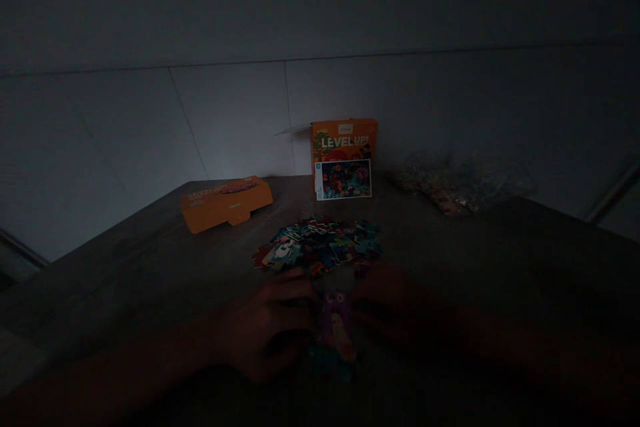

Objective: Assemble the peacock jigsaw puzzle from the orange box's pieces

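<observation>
Between my hands lie a few joined puzzle pieces, showing a purple monster with round eyes and teal at its lower end. My left hand curls its fingers and thumb against their left edge. From the other side, my right hand closes on the right edge; it is dark and partly smeared, so its fingertips are hard to make out. Just beyond my hands is a heap of loose puzzle pieces in teal, red and dark blue, some lying over others.
Behind the heap stands an orange box reading "LEVEL UP!", with a picture card leaning on it. An orange cardboard lid lies at the left. Crumpled clear plastic bags sit at the right. A white panelled wall backs the grey table.
</observation>
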`<state>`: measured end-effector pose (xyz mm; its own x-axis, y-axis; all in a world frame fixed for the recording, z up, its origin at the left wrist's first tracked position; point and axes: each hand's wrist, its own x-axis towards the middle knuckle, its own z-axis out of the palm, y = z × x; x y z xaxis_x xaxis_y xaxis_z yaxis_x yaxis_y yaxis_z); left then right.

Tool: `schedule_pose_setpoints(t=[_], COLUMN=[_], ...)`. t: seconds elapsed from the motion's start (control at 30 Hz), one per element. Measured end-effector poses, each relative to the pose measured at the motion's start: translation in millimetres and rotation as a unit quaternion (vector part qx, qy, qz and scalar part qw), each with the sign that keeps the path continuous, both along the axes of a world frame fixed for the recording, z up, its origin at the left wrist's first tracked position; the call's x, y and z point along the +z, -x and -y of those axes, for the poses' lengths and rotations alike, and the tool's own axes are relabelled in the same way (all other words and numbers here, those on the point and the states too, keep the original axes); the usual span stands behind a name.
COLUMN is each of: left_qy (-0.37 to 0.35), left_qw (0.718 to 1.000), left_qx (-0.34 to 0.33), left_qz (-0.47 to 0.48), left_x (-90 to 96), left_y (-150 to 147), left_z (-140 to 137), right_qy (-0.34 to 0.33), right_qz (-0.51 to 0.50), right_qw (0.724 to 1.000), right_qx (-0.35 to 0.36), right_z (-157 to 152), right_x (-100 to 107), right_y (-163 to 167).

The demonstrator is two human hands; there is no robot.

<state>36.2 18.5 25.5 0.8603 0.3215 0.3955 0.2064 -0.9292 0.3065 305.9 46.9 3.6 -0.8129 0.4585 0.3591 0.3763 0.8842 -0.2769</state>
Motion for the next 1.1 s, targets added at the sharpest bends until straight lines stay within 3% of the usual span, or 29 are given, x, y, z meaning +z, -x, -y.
schedule_pose_setpoints(t=[0.6, 0.87, 1.1], left_qy=[0.009, 0.014, 0.03], left_qw=[1.0, 1.0, 0.999], left_qx=[0.009, 0.004, 0.009], left_qz=[0.004, 0.002, -0.008], left_x=[-6.8, -4.5, -4.0], left_y=[3, 2, 2], left_z=[-1, 0, 0], right_qy=[0.033, 0.017, 0.032], right_qz=[0.026, 0.003, 0.008], right_qw=[0.999, 1.0, 0.999], right_qx=[0.004, 0.017, 0.01], right_z=[0, -4, -3], right_x=[7, -4, -1], right_y=[3, 1, 1])
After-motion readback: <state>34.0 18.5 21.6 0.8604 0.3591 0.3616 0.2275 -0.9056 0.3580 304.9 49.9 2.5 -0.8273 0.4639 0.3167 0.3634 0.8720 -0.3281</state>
